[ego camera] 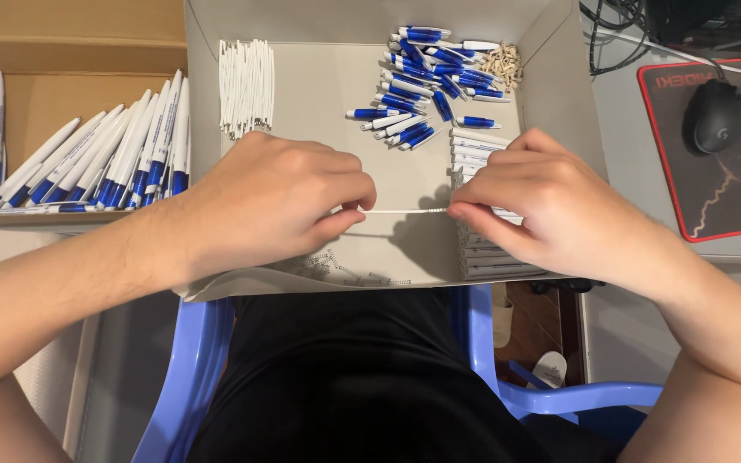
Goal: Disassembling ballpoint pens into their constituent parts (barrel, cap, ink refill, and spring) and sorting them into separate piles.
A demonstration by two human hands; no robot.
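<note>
White refill (405, 210) lies left-right between hands.

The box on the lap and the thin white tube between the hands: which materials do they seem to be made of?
The box looks like cardboard with a matte pale-grey inside: folded flaps, no shine. The thin white tube, pinched between the left hand and the right hand, appears to be smooth plastic, straight and evenly white, though too small to be sure.
</note>
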